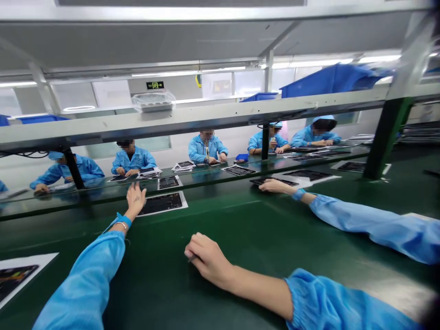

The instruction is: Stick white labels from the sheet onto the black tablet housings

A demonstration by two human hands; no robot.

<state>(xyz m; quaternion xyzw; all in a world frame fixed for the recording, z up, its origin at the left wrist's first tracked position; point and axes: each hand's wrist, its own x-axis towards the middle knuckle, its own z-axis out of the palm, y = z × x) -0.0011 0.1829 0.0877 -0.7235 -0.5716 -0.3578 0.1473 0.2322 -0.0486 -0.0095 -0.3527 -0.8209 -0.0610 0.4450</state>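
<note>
My left hand [135, 199] reaches far forward over the green conveyor belt [240, 229]. Its fingers are spread and rest at the left edge of a black panel on a white sheet [164, 203]. My right hand [205, 258] lies on the belt close to me, curled into a loose fist. A thin dark tip shows under its fingers, too small to name. A co-worker's hand [273, 185] in a blue sleeve comes in from the right and lies on another black panel [288, 182].
More black panels on white sheets lie along the belt [308, 174] and at my near left [15, 277]. Several people in blue coats work across the line behind a raised rail [192, 120]. A green post [385, 137] stands at right. Blue bins [330, 80] sit overhead.
</note>
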